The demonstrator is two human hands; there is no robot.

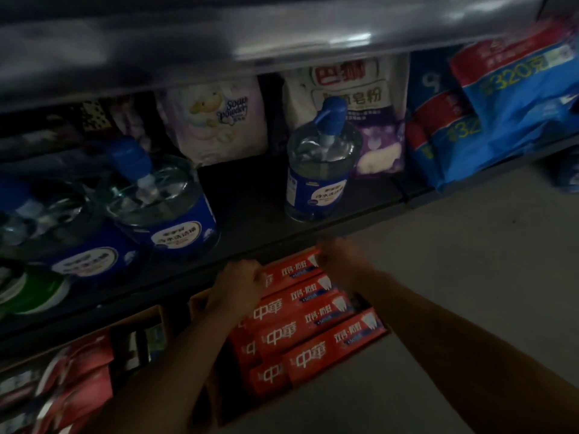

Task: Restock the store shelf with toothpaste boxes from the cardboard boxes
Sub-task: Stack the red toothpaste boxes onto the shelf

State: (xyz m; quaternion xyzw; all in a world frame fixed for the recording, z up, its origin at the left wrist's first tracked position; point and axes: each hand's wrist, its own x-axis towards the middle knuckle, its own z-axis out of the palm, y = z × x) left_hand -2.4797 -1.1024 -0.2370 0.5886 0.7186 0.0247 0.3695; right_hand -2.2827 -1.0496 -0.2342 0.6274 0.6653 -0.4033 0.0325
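Note:
Several red toothpaste boxes (313,330) lie stacked in an open cardboard box (219,399) on the floor, just below the dark shelf edge (250,245). My left hand (238,283) grips the left end of the top toothpaste boxes. At their right end, my right hand (341,255) is closed on the same boxes and is blurred. A second cardboard box (138,321) with red packs stands to the left.
On the dark shelf stand clear pump bottles with blue labels (316,170), soap powder bags (219,120) and blue-red packs (501,114) at the right. A grey shelf above overhangs. The grey floor (470,277) lies to the right.

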